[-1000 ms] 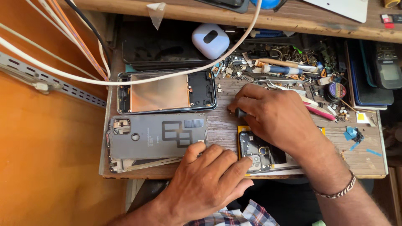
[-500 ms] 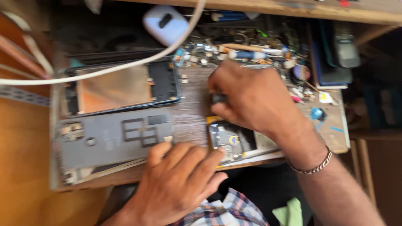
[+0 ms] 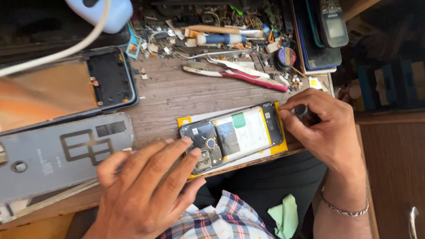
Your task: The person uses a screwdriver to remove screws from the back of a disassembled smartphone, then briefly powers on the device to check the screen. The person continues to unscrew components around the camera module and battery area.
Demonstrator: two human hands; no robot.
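Black-framed opened phone (image 3: pixel 232 139) lay lengthwise between both hands, left fingers (image 3: pixel 170 152) pressed flat on one end, right fingers (image 3: pixel 287 119) pinching the other.

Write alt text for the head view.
Two bare hands steady an opened phone on a cluttered wooden bench: the left hand presses its camera end, the right hand grips the other end. Tweezers lie behind.

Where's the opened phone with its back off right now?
In the head view, the opened phone lies at the near edge of the wooden bench, right of centre, between the left hand on its camera end and the right hand at its other end.
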